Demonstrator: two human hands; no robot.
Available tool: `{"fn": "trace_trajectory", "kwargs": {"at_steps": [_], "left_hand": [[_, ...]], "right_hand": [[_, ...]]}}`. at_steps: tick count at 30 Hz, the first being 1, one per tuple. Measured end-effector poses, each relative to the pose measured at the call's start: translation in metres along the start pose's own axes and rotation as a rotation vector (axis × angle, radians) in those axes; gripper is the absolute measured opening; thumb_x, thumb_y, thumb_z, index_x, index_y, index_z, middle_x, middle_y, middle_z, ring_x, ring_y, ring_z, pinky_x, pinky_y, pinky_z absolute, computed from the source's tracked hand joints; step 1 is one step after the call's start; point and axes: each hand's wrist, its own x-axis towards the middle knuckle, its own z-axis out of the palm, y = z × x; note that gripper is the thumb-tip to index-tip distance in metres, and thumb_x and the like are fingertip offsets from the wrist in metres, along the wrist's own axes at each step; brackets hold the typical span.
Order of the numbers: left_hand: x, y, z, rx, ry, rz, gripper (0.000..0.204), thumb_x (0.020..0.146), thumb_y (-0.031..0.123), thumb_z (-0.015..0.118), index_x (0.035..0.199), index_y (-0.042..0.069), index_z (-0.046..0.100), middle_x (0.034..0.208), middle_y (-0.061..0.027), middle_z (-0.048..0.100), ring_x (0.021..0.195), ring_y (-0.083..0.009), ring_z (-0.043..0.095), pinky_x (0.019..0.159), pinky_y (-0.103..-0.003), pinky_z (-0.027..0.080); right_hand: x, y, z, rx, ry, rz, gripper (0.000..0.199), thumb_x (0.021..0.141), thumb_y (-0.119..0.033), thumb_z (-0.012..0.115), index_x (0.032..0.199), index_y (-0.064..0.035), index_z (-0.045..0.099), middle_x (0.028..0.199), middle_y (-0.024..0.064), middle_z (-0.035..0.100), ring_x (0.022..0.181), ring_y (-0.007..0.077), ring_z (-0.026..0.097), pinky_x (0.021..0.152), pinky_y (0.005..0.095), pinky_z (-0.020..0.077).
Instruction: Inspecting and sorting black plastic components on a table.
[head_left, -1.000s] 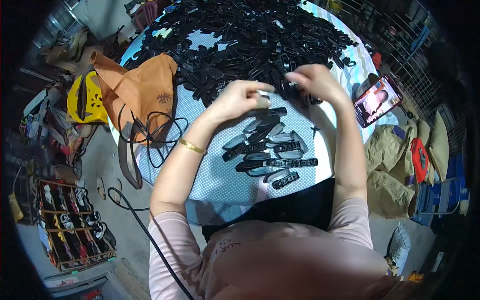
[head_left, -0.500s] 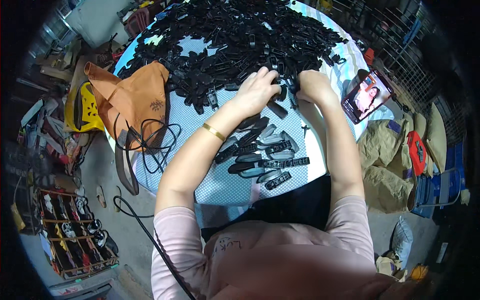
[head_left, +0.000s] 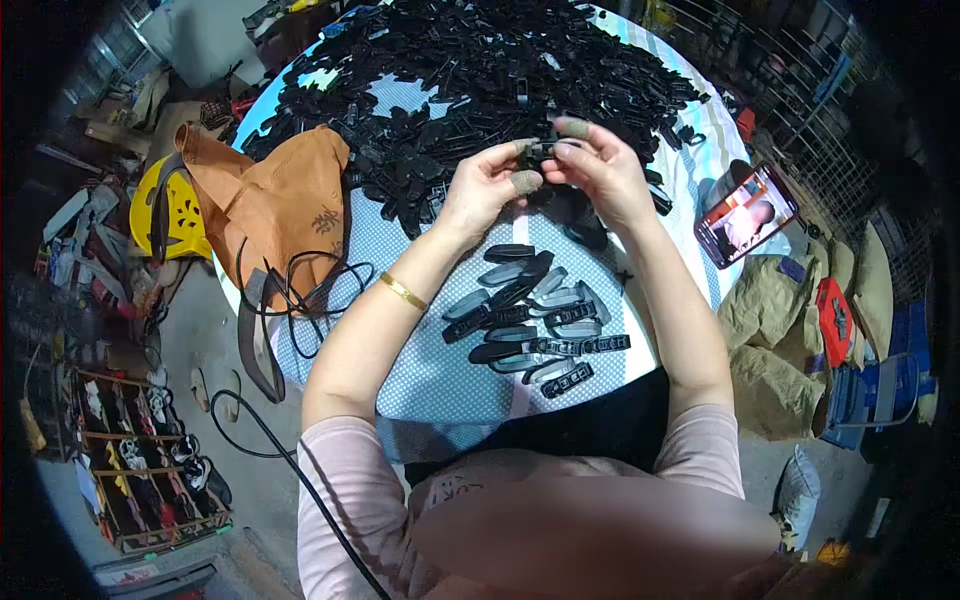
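My sleeves are pale pink; the bangle on my left wrist is gold; the small part between my fingertips is black, like the heap of parts behind it; the finished pieces near me are black and grey; the tablecloth is pale blue with fine white dots; the bag is tan-orange; the helmet is yellow.
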Motion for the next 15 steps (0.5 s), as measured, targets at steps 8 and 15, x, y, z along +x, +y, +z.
{"fn": "trace_trajectory", "kwargs": {"at_steps": [8,15], "left_hand": [[0.000,0.002,-0.004,0.053,0.090,0.086,0.035,0.076,0.004,0.066,0.109,0.001,0.060,0.092,-0.0041,0.064,0.079,-0.0071,0.056,0.070,-0.021,0.046],[0.001,0.006,-0.009,0.024,0.100,0.072,0.032,0.072,0.003,0.069,0.104,0.000,0.062,0.086,-0.0020,0.063,0.076,-0.0070,0.056,0.070,-0.021,0.046]], "right_hand": [[0.001,0.006,-0.003,-0.227,-0.045,0.147,0.018,0.084,-0.015,0.061,0.094,0.0008,0.061,0.075,0.0034,0.061,0.064,0.0098,0.061,0.054,0.0190,0.0488],[0.001,0.015,-0.001,-0.240,-0.030,-0.014,0.018,0.084,-0.015,0.061,0.093,0.0003,0.064,0.072,0.0026,0.062,0.061,0.0077,0.059,0.049,0.0176,0.0463]]}}
